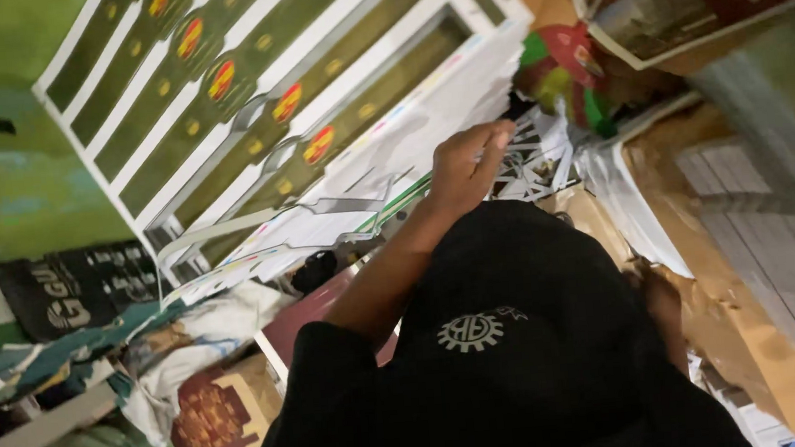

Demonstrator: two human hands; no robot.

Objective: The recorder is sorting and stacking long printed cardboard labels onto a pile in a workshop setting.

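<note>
Looking across the big printed sheet (246, 103) first, I am seeing rows of dark green label shapes with red and yellow badges, white borders running between them, and the sheet is lying tilted on a heap of more paper. I am judging that much is left to do: the labels are sitting in their white frame, none visibly lifted out, while loose white offcuts (534, 161) are already piling up at the sheet's lower edge. A person in a black garment (512, 356) is filling the lower middle of my view. One hand (469, 166), which I am taking for the left, is reaching up with fingers curled at that lower edge, touching the offcuts; whether it is pinching a strip I cannot tell. The other hand (664, 302) is mostly hidden against brown cardboard (755, 318), its grip unreadable.
</note>
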